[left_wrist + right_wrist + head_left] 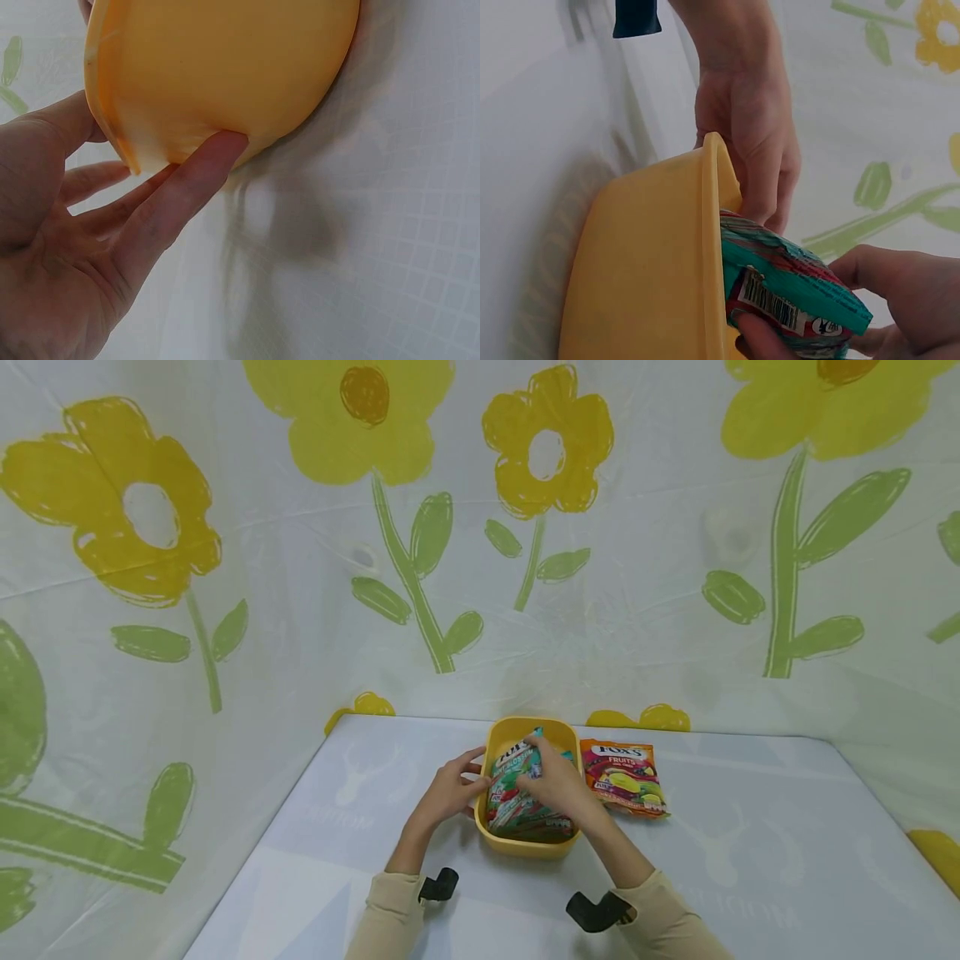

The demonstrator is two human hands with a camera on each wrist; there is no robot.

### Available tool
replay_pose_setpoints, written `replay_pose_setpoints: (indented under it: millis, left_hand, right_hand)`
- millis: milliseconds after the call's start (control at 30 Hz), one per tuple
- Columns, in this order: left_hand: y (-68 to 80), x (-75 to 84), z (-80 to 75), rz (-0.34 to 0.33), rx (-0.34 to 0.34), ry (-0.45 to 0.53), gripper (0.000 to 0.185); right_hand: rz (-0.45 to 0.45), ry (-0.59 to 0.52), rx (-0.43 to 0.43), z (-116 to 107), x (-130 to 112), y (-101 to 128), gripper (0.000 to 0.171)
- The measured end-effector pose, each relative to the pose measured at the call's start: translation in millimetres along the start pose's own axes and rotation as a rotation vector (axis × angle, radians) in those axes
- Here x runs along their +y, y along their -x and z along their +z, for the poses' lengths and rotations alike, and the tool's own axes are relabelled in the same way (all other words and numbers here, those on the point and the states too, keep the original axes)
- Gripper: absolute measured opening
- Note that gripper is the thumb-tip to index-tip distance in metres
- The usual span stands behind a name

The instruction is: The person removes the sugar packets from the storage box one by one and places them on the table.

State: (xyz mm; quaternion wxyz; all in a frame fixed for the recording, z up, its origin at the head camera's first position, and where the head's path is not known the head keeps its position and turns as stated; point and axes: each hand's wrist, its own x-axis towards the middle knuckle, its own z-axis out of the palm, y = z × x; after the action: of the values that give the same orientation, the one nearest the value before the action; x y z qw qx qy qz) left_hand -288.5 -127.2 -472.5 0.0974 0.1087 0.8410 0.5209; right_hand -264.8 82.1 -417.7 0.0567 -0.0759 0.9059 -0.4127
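A yellow plastic tub (525, 847) stands on the white table and holds several teal-and-red candy packets (517, 797). My left hand (448, 792) rests against the tub's left side. In the left wrist view its straight fingers (196, 180) touch the outer wall of the tub (217, 75). My right hand (553, 783) reaches into the tub from above. In the right wrist view that right hand (889, 289) pinches a teal packet (795, 289) at the rim of the tub (645, 262), thumb below and fingers above. My left hand (746, 127) shows behind the rim.
An orange fruit-candy packet (624, 777) lies flat on the table just right of the tub. A sheet printed with yellow flowers (547, 443) hangs close behind and at both sides. The table edge runs at the left (255, 860).
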Motion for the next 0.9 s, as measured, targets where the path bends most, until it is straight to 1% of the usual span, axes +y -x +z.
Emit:
replay_pose_setpoints:
  millis: [133, 333, 500, 900]
  left_hand:
    - [0.0, -1.3, 0.0, 0.002, -0.002, 0.005, 0.061]
    - [0.1, -0.6, 0.3, -0.001, -0.001, 0.008, 0.061]
    - [-0.5, -0.3, 0.6, -0.007, 0.004, 0.000, 0.061]
    - [-2.0, -1.5, 0.7, -0.008, 0.001, 0.003, 0.062]
  right_hand:
    - [0.014, -0.015, 0.015, -1.8, 1.1, -0.6, 0.066]
    - [0.030, 0.008, 0.039, -4.8, 2.9, -0.4, 0.063]
    - [0.023, 0.009, 0.057, -6.8, 5.9, -1.2, 0.061]
    - [0.007, -0.138, 0.087, -6.0, 21.3, -7.0, 0.058]
